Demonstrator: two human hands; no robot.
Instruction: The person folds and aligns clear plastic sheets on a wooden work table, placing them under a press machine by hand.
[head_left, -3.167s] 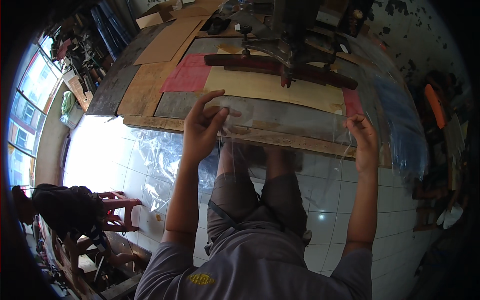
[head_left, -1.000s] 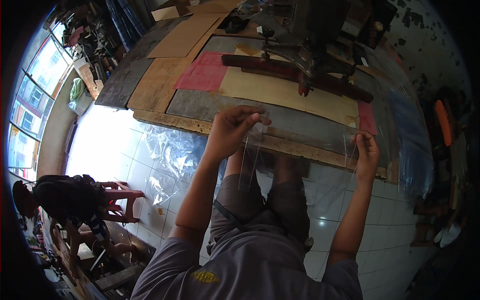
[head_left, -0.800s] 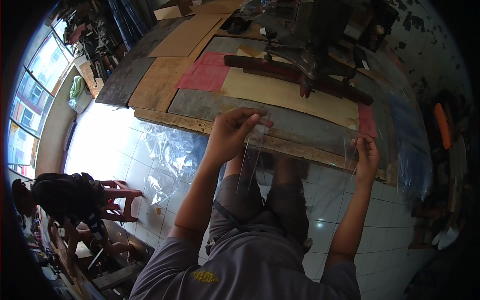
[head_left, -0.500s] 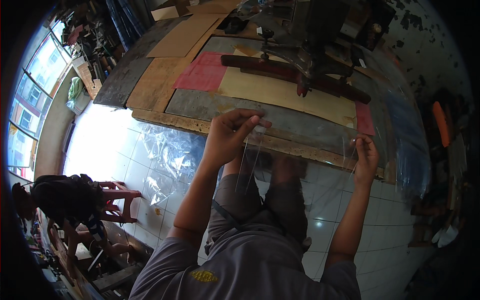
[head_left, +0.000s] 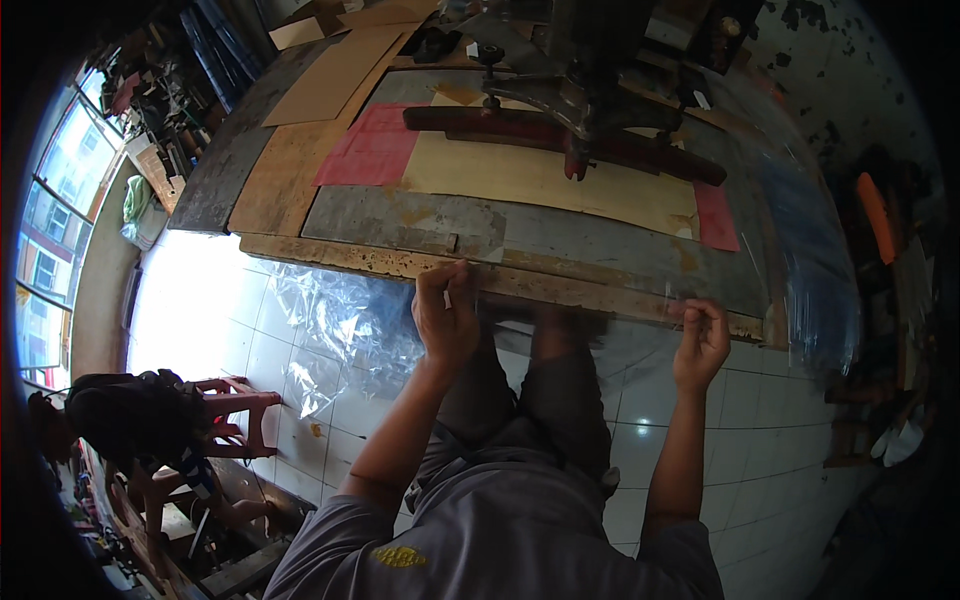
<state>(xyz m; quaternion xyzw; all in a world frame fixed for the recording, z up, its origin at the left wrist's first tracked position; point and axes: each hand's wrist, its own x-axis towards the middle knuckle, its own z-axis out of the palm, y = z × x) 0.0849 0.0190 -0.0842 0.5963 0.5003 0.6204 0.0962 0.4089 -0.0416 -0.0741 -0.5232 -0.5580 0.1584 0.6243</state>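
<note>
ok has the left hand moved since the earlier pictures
Yes. The left hand is lower in the view: its fingers now overlap the table's wooden front edge, where earlier they showed beyond it.

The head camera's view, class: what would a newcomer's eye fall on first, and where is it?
Probably the long dark-red bar across the upper centre, over a pale yellow sheet with pink pieces at both ends. Next, the left hand and right hand, pinched at the table's front edge, seemingly on clear film. Crumpled clear plastic glints on the tiled floor, left of them.
</note>
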